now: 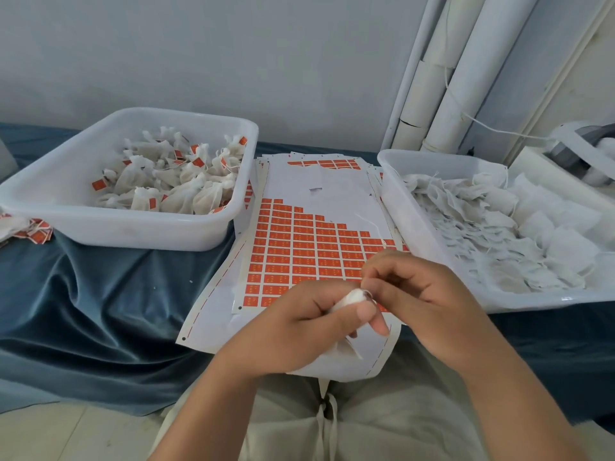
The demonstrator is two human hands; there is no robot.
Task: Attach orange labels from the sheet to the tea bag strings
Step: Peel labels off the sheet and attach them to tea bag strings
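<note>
A sheet of orange labels (299, 247) lies in the middle of the table, its upper part peeled bare. Over the sheet's near end my left hand (309, 324) grips a white tea bag (349, 299), fingers curled round it. My right hand (422, 287) pinches at the top of that same bag, where its string is; the string itself is mostly hidden by my fingers. A white tub (50, 201) on the left holds tea bags with orange labels on them. On the right a second white tub (396, 181) holds plain tea bags without labels.
Blue cloth (100, 294) covers the table. More label sheets (332, 163) lie stacked behind the top one. Loose orange labels (36, 232) sit at the far left edge. White pipes (442, 94) run up the wall at the back right; a white device (579, 154) stands beside them.
</note>
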